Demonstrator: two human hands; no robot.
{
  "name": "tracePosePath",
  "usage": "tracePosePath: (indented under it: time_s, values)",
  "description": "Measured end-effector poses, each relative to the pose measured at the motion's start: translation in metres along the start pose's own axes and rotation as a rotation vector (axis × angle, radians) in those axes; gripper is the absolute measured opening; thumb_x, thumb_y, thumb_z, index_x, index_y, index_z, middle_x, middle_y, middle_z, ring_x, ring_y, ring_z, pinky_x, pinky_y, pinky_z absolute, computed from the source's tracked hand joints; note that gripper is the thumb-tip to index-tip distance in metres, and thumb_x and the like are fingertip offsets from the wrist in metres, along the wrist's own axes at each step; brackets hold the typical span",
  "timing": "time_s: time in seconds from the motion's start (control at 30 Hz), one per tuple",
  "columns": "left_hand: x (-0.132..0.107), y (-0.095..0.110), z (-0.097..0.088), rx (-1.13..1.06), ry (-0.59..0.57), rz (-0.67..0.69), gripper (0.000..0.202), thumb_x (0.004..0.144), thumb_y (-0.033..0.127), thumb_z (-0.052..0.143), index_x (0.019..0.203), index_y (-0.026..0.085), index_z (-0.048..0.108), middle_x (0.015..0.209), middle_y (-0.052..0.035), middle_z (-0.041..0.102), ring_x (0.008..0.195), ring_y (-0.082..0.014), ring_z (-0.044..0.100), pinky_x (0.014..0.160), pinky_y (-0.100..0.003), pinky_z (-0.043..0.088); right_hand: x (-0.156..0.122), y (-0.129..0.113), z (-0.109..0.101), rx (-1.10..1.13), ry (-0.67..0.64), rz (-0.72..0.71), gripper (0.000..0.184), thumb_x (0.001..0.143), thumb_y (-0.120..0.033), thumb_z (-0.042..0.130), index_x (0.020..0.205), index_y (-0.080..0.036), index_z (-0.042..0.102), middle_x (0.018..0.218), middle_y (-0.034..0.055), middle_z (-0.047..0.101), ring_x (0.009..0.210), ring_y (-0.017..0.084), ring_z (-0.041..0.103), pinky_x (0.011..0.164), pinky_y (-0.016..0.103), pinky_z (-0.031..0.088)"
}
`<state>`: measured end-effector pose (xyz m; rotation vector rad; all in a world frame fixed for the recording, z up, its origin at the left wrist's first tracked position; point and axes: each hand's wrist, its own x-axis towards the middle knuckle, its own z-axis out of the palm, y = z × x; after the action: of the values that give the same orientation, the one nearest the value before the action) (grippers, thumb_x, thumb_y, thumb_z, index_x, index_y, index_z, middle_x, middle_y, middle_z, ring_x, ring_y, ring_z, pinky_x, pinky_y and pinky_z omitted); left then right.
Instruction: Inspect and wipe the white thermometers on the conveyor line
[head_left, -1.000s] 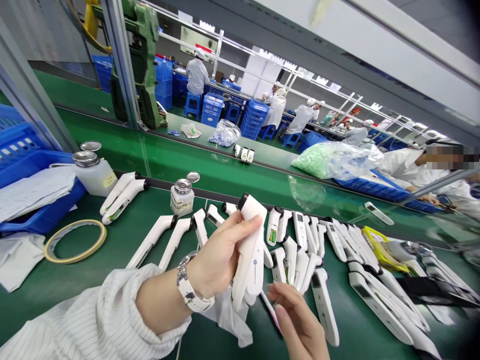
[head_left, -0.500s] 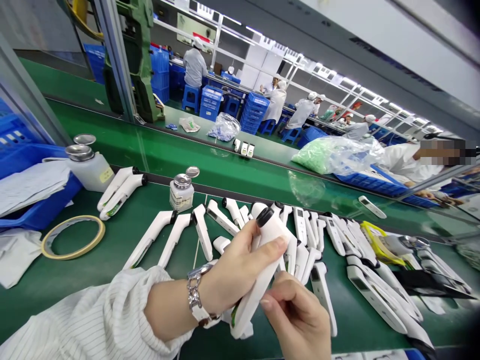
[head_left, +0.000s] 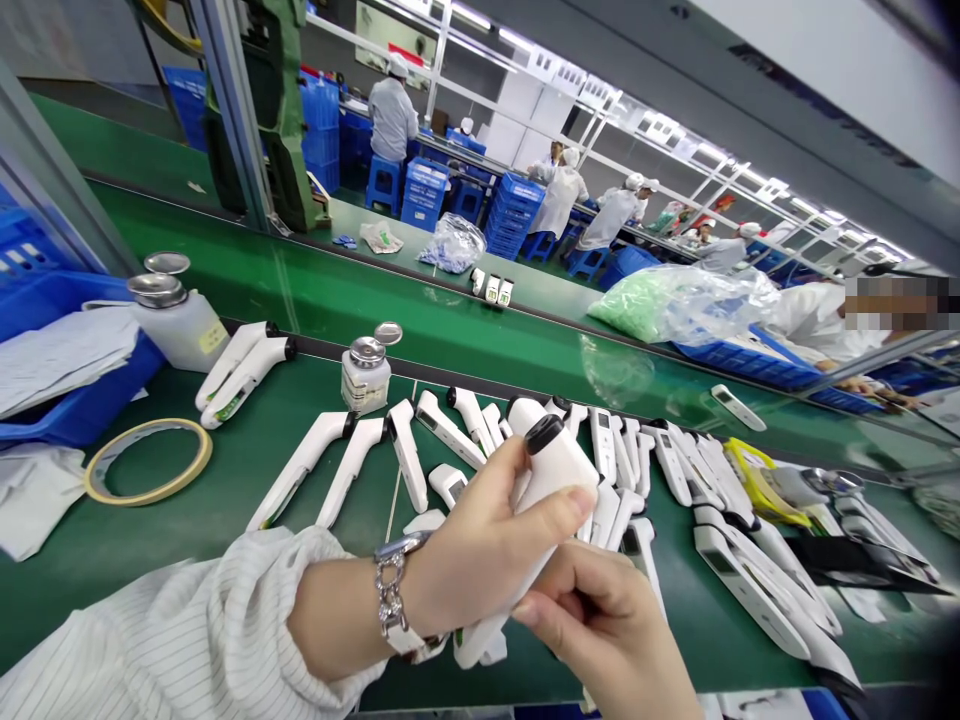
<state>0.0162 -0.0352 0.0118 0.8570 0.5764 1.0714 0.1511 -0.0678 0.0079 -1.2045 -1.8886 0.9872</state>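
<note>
My left hand is wrapped round a white infrared thermometer, its black-tipped end pointing up and away from me. The thermometer's handle slants down toward me, with a bit of green showing low on its side. Against the handle's right side my right hand is closed, thumb and forefinger pinched together; what they hold, if anything, is hidden. Several more white thermometers lie just beyond my hands, among them a single thermometer to the left. Something white and crumpled shows beneath the handle.
At left are a tape roll, a blue bin with papers and a pump bottle. A smaller pump bottle stands mid-bench. More thermometers and a yellow holder lie right. Beyond the green belt, people work.
The thermometer has shifted slightly right and tilted further in my left hand. My right hand has moved slightly along with it, still pinched at the handle's side. The view has shifted a little.
</note>
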Motion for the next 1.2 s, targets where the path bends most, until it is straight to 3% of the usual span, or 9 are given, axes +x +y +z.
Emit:
tracePosePath:
  time_s: [0.33,0.47,0.87,0.97,1.1,1.2]
  values:
    - [0.0,-0.003,0.002,0.038,0.023,0.05,0.022,0.082,0.035,0.06,0.093,0.019,0.051,0.077,0.0045,0.046,0.07,-0.0068,0.041,0.065,-0.02,0.036,0.0,-0.002,-0.007,-0.028,-0.061,0.06,0.038,0.079,-0.032,0.066,0.052,-0.018,0.044,0.046,-0.0076,0.036,0.045,0.007,0.032,0.043,0.021,0.024]
    - [0.003,-0.009,0.0,0.046,-0.01,-0.001,0.024,0.082,0.037,0.06,0.095,0.019,0.051,0.077,0.004,0.046,0.069,-0.007,0.04,0.064,-0.021,0.035,0.0,0.001,-0.008,-0.048,-0.072,0.089,0.039,0.079,-0.035,0.065,0.052,-0.018,0.043,0.046,-0.0075,0.035,0.044,0.007,0.031,0.043,0.021,0.024]
    - [0.006,-0.005,0.0,0.049,-0.044,-0.051,0.025,0.081,0.037,0.061,0.092,0.017,0.051,0.078,0.0033,0.046,0.07,-0.008,0.041,0.064,-0.021,0.035,-0.007,0.004,-0.01,-0.028,-0.067,0.117,0.036,0.079,-0.033,0.065,0.053,-0.018,0.046,0.047,-0.0071,0.038,0.044,0.007,0.031,0.044,0.022,0.023]
    - [0.006,-0.003,0.0,0.036,-0.029,-0.029,0.021,0.08,0.034,0.061,0.089,0.017,0.053,0.077,0.0029,0.047,0.071,-0.0085,0.042,0.066,-0.021,0.035,-0.01,0.011,-0.014,0.026,0.003,0.117,0.036,0.079,-0.035,0.065,0.053,-0.019,0.046,0.05,-0.0061,0.037,0.047,0.009,0.032,0.045,0.023,0.024]
    - [0.005,-0.002,-0.001,-0.069,-0.001,-0.101,0.025,0.079,0.04,0.061,0.089,0.018,0.054,0.071,0.0036,0.049,0.06,-0.0074,0.044,0.059,-0.022,0.037,-0.013,0.031,-0.011,0.273,0.314,0.164,0.016,0.083,-0.039,0.06,0.079,-0.024,0.058,0.073,-0.001,0.052,0.066,0.013,0.048,0.056,0.022,0.038]
    - [0.005,-0.007,-0.003,-0.238,-0.007,-0.194,0.034,0.076,0.05,0.06,0.089,0.019,0.053,0.067,0.0019,0.053,0.055,-0.0101,0.049,0.054,-0.024,0.039,-0.014,0.039,-0.001,0.526,0.297,0.311,0.03,0.083,-0.046,0.059,0.106,-0.029,0.054,0.088,0.0024,0.061,0.076,0.017,0.056,0.062,0.025,0.045]
